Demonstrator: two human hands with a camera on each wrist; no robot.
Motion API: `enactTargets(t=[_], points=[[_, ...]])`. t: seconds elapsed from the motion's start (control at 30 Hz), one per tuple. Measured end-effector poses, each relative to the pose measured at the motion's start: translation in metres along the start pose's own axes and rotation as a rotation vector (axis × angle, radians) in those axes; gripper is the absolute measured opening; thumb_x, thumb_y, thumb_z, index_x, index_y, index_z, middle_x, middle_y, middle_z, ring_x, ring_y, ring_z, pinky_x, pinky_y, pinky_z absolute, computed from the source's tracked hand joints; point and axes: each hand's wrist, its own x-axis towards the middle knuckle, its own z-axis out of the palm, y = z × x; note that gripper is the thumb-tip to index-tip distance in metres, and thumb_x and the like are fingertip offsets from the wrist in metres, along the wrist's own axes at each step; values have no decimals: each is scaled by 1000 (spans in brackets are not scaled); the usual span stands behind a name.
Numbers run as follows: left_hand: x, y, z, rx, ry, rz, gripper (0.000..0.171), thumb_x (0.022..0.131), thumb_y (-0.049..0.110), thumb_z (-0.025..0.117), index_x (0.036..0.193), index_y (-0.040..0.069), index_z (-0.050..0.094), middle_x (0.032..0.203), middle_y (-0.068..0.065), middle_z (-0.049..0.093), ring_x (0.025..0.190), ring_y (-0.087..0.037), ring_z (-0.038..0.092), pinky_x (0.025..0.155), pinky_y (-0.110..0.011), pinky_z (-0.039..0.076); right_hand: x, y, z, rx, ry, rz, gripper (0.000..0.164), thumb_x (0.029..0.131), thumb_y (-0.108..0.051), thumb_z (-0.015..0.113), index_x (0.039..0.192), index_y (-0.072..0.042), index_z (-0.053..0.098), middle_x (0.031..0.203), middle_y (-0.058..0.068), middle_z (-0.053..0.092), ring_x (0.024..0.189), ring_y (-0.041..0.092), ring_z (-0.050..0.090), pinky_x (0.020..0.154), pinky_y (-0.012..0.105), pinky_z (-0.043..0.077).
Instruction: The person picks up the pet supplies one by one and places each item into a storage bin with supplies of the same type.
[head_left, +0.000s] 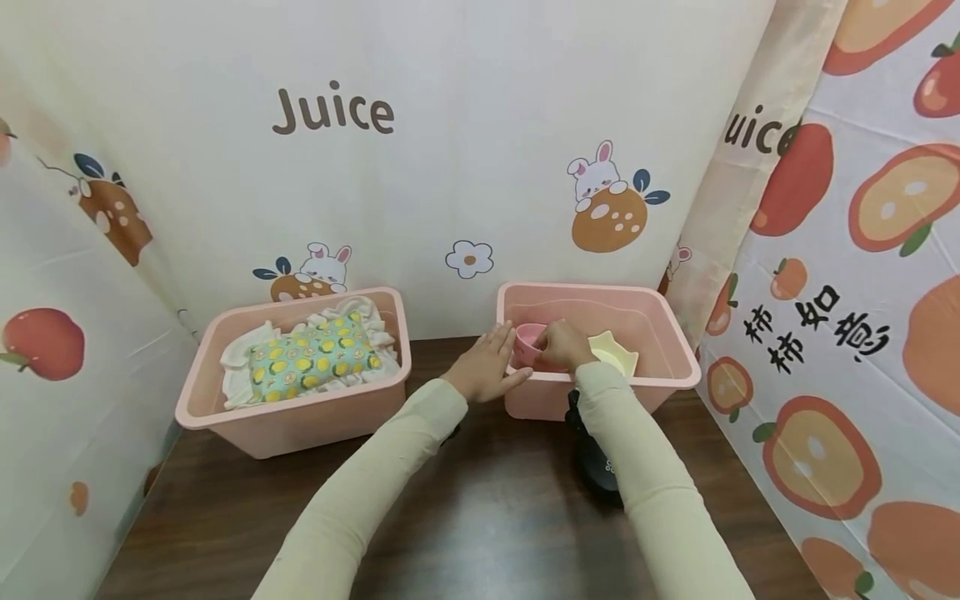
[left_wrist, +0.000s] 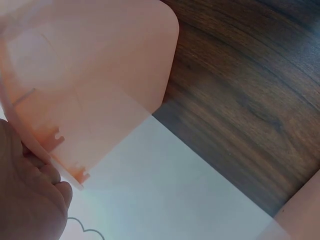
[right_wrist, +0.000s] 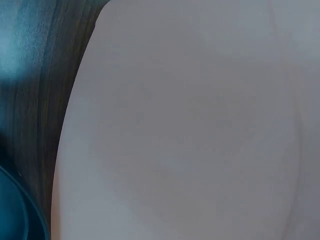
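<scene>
My right hand (head_left: 567,344) reaches into the right pink bin (head_left: 660,333), its fingers pinching the rim of a small pink cup (head_left: 529,335). The cup is near the bin's left end. Beside that hand, a pale yellow bowl (head_left: 617,353) with a pointed edge sits in the bin, partly hidden by the right wrist. My left hand (head_left: 483,367) rests at the bin's left front corner, fingers extended along the rim and thumb apart. In the left wrist view, its fingers (left_wrist: 47,175) touch the bin rim. The right wrist view shows mostly the bin's outer wall (right_wrist: 175,125).
A second pink bin (head_left: 322,417) on the left holds a lemon-print cushion (head_left: 315,358) with white ruffles. A round black vessel (head_left: 597,467) stands on the dark wood table (head_left: 480,517), partly under the right forearm. Printed curtains (head_left: 465,125) enclose the back and sides.
</scene>
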Motion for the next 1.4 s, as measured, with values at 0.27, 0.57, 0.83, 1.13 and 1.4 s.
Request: enactTargets(t=[0.27, 0.57, 0.83, 1.13, 1.4], points=[[-2, 1, -1, 13, -19, -17, 84, 96, 63, 28, 152, 1, 15, 161, -11, 7, 148, -27, 7, 118, -38, 14, 9, 8, 5, -46, -80, -19, 2, 67, -12, 78, 68, -12, 77, 59, -6, 66, 54, 12, 48, 47, 26, 41], [-1, 4, -4, 14, -26, -18, 84, 96, 63, 30, 152, 2, 16, 161, -10, 8, 148, -26, 9, 118, -38, 14, 12, 12, 7, -83, -100, 0, 6, 67, -14, 79, 72, -13, 77, 68, -4, 70, 62, 14, 55, 55, 29, 46], [-2, 3, -3, 18, -17, -16, 83, 97, 61, 31, 152, 1, 18, 161, -12, 11, 147, -27, 10, 118, -38, 15, 11, 8, 5, -84, -111, 12, 13, 68, -12, 81, 80, -10, 79, 79, 1, 73, 71, 16, 61, 63, 33, 52], [-1, 5, -3, 25, -23, -17, 83, 97, 62, 30, 152, 1, 17, 161, -12, 10, 148, -26, 9, 118, -38, 15, 10, 9, 5, -58, -103, 19, 7, 68, -11, 79, 75, -11, 77, 73, -1, 71, 65, 16, 58, 57, 31, 49], [-2, 6, -5, 27, -39, -37, 84, 96, 63, 29, 153, 3, 15, 161, -10, 8, 148, -25, 8, 118, -37, 14, 12, 14, 10, 101, -139, 9, 6, 71, -1, 77, 76, 1, 75, 66, 6, 69, 58, 13, 54, 55, 25, 49]])
